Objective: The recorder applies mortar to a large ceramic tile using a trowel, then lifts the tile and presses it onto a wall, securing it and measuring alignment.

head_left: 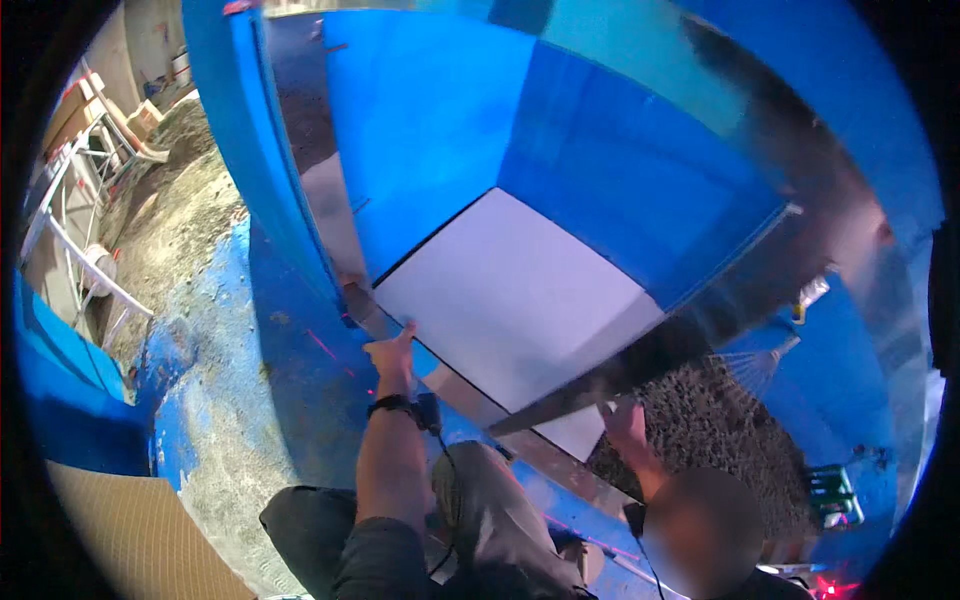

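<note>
A large white square panel [520, 290] lies inside blue walls [430, 120], bordered by dark joints and grey metal strips. My left hand [392, 350] is at its lower-left edge, fingers curled on the metal strip [465, 390], thumb raised. My right hand [625, 425] is lower right, its fingers closed at the edge of a smaller white piece [568, 430] that shows below a dark band; part of this piece is hidden. A blurred round patch covers my right forearm.
Dark gravel [710, 430] lies right, near a rake-like tool [760, 365], a yellow-handled tool [802, 310] and a green object [832, 492]. At left are white metal frames [90, 210], a bucket [100, 270], pale rubble [190, 170] and a tan board [140, 520]. Red laser light shows low right.
</note>
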Demonstrator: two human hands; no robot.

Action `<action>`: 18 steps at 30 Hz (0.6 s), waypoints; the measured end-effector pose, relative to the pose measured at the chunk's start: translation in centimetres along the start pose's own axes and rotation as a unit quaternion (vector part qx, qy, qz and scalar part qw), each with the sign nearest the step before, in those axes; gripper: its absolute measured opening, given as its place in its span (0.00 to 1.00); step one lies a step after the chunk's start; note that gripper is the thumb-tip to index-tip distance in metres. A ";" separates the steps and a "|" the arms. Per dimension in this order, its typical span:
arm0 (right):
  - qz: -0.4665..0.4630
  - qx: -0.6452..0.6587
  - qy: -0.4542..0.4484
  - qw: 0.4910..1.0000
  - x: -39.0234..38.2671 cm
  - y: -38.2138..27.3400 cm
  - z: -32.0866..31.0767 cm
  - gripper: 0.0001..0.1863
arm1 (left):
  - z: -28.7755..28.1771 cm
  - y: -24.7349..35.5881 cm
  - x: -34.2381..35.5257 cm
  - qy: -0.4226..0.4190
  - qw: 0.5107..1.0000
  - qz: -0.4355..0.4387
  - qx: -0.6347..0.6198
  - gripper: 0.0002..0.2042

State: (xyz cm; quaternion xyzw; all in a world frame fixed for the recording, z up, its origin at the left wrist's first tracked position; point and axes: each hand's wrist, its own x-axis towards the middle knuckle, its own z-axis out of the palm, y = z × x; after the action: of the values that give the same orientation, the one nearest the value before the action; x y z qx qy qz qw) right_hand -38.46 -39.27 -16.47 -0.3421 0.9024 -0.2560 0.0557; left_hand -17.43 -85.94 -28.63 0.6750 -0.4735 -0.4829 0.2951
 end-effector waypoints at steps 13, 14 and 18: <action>0.388 0.008 -0.213 0.897 -48.5 10.0 -0.5 0.34 | 3.3 0.8 -9.3 -0.200 0.974 -0.097 0.040 0.55; 0.430 0.004 -0.251 0.867 -49.8 10.4 1.0 0.40 | 2.8 1.1 -9.1 -0.211 0.971 -0.106 0.048 0.55; 0.442 0.174 -0.255 0.842 -49.8 9.0 4.4 0.38 | 0.0 2.3 -14.4 -0.234 0.967 0.040 0.087 0.12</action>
State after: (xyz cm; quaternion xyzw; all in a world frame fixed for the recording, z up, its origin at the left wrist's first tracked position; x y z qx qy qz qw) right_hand -4.72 -3.26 -28.47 0.0553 0.8524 -0.2609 0.4498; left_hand -19.47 -73.50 -21.33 0.5465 -0.5960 -0.5726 0.1350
